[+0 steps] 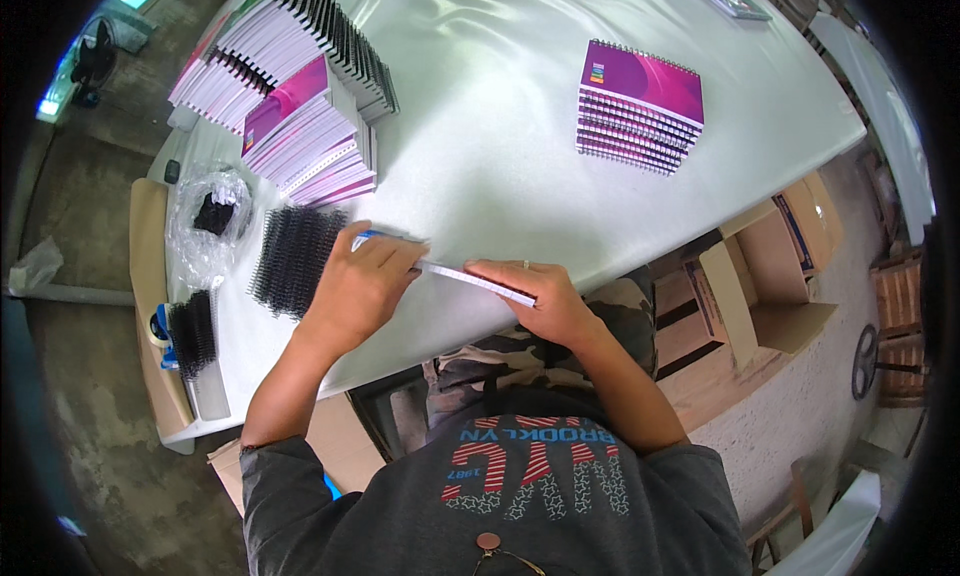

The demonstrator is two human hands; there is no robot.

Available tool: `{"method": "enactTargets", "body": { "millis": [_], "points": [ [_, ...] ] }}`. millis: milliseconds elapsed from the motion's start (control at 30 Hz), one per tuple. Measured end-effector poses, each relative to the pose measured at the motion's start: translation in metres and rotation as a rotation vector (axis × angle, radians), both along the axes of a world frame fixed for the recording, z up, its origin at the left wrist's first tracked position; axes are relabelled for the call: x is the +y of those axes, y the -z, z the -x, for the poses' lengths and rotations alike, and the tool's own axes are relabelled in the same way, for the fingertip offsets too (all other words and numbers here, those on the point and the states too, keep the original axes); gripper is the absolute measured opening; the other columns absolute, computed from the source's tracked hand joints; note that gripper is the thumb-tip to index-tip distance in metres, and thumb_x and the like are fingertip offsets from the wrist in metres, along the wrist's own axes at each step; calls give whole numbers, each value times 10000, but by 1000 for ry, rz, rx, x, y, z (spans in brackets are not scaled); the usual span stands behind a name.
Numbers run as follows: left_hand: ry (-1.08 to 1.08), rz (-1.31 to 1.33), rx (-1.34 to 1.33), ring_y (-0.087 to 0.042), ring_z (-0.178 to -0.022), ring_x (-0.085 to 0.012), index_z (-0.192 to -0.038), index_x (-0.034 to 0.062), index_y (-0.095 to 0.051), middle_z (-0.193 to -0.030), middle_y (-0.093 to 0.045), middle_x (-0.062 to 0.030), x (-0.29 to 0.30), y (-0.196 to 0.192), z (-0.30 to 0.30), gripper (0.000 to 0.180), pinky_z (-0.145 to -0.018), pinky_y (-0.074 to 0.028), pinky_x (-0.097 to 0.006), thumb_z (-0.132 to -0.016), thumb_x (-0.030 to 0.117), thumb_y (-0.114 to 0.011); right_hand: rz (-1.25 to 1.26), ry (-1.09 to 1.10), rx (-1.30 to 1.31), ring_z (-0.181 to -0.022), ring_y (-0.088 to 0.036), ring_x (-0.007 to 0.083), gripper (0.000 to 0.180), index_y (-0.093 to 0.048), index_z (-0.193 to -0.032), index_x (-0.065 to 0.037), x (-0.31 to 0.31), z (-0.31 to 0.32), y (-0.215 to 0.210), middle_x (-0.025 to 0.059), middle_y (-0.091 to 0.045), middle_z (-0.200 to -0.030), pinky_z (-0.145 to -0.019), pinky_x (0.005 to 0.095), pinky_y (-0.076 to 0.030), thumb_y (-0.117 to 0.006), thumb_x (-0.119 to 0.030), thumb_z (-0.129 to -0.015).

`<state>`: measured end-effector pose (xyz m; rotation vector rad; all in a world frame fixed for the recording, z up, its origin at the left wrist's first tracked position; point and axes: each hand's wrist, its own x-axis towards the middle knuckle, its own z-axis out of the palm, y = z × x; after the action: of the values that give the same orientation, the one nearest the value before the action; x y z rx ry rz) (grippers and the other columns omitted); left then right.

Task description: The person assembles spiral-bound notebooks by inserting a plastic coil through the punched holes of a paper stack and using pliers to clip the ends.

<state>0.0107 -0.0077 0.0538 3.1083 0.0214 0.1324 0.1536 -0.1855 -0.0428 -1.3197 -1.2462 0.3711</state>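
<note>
A glossy white sheet is covering the table, catching soft highlights. The notebooks are showing shiny magenta card covers, paper pages and black wire spirals. Loose black coils are looking like matt plastic. Crinkled clear plastic film is glinting; brown cardboard boxes are looking matt.

Tabletop, white, glossy. Stack of bound magenta notebooks, far right. Tall pile of unbound booklets, far left; a fanned row with black spirals behind it. Loose black wire combs near the front edge. Clear bag holding black pieces. Cardboard boxes on the floor, right. Fan, upper left.
</note>
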Motion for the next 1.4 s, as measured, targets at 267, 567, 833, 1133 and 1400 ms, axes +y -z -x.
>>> {"method": "enactTargets", "body": {
  "millis": [267,567,833,1133,1400],
  "points": [
    [-54,-6,-2,-541,-1018,-260,-1011,84,-585,-1023,-581,-77,-2,-18,-1,390,-916,-366,-394,-660,135,-746,8,-57,-19,-898,-653,261,375,-614,-1125,-41,0,2,-2,144,-653,-1046,-772,298,-506,-581,78,-771],
    [-72,-382,-83,-71,-1336,-522,-1314,-113,-287,-1393,-198,-380,-33,107,52,1113,-1006,-109,-678,-666,752,-553,-36,38,-29,-930,-648,272,404,-606,-1130,-20,2,17,5,147,-646,-1069,-789,309,-509,-572,98,-745],
    [-280,-230,-422,34,-1334,-523,-1369,-154,32,-1401,36,-418,-13,86,30,1288,-1023,57,-650,-664,810,-452,-142,-71,-165,-999,-622,286,427,-582,-1162,-21,1,32,8,159,-626,-1100,-839,344,-498,-629,-20,-739],
    [-225,4,-690,-117,-1253,-622,-1341,-137,-188,-1371,-114,-437,-32,91,17,1198,-990,-34,-699,-670,828,-426,-172,-51,-218,-973,-633,284,406,-595,-1125,0,-3,30,11,152,-634,-1082,-819,348,-514,-670,-97,-738],
    [-122,-165,-1063,-56,-1340,-490,-1330,-191,-123,-1417,-19,-389,0,101,24,1173,-1047,9,-629,-737,778,-419,-205,-38,-313,-961,-640,278,345,-604,-1087,13,-3,32,10,168,-637,-1059,-822,363,-519,-649,-52,-751]
  ]
}}
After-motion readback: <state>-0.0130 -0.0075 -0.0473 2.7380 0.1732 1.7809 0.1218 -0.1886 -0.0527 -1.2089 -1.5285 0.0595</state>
